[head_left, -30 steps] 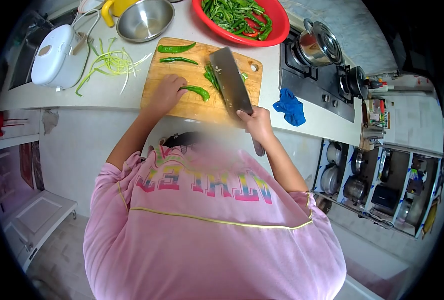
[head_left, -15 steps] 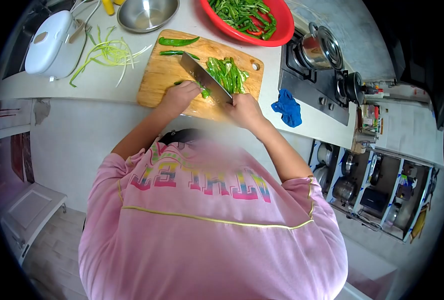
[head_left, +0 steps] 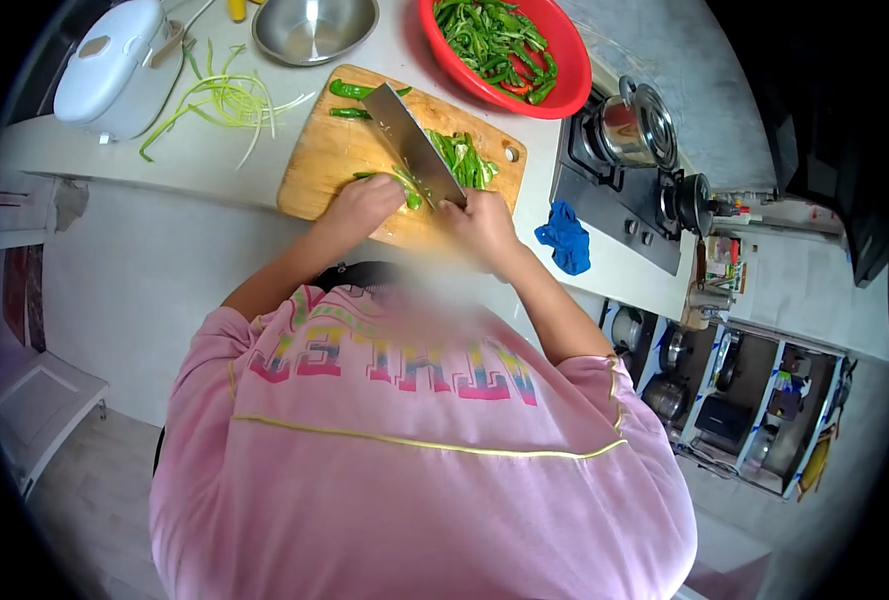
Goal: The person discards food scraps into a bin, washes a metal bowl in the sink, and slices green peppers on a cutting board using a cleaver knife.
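My right hand (head_left: 484,228) is closed round the handle of a cleaver (head_left: 414,145), whose broad blade slants across the wooden cutting board (head_left: 309,165). Beside the blade, my left hand (head_left: 367,205) has its fingers curled down on a green pepper (head_left: 410,190) that is partly cut. Sliced green pepper (head_left: 467,158) lies heaped on the other side of the blade, which hides part of it. Toward the board's far edge rest a long green pepper (head_left: 356,90) and a shorter-looking green piece (head_left: 350,113).
Behind the board stand a red basin (head_left: 576,85) of green peppers and a steel bowl (head_left: 314,35). Pale green strands (head_left: 229,100) lie on the left by a white appliance (head_left: 119,75). A blue cloth (head_left: 564,238) sits near the stove (head_left: 614,205), which bears a steel pot (head_left: 629,130).
The view has shifted slightly. More of the cleaver's blade face shows, and it covers more of the sliced pepper. Both hands keep their holds.
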The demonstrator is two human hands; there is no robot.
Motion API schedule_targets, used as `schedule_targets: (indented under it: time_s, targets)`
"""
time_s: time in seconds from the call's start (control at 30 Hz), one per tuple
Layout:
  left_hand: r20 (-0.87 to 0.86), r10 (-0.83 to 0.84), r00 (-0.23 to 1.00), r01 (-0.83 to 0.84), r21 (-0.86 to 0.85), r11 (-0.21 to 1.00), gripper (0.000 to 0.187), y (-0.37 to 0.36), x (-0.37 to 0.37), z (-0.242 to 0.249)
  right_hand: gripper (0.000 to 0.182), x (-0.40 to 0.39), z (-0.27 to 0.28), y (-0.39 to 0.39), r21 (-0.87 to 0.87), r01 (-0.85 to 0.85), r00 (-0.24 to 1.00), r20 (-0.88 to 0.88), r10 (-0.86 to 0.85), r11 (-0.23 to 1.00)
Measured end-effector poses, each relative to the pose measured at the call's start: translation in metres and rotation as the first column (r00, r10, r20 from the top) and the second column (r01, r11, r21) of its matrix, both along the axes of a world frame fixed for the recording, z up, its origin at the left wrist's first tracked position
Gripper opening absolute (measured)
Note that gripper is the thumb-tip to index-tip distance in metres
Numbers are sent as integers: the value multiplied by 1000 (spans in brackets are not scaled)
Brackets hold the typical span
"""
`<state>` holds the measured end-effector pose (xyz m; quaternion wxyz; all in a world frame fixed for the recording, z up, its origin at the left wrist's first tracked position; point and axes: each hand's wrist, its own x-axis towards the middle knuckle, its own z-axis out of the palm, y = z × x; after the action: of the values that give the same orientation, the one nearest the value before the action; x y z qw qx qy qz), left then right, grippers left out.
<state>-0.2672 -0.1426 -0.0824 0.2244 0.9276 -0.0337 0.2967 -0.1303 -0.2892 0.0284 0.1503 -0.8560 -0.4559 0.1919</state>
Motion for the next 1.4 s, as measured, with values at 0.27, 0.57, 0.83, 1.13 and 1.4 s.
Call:
schedule_targets:
  time_s: [0.27,0.57,0.83,1.13,1.4]
  targets:
    - [-33,53,998,-52,21,998,20,-2,-1,-2,18,8,3,1,-261,-175,979,54,195,949]
    - [-48,8,999,-10,-49,999,21,-3,0,-8,21,8,-26,28,-34,-182,981,68,184,983]
    - [50,165,985,-163,-40,986,24,6,-22,4,24,0,13,-10,-46,-90,996,6,90,995]
    - [-33,144,989,-146,-34,989,17,9,-14,3,16,0,6,-7,-276,-182,972,94,215,944]
    - [-29,140,990,-142,-86,986,19,13,-9,3,21,3,-32,30,-198,-184,976,82,203,963]
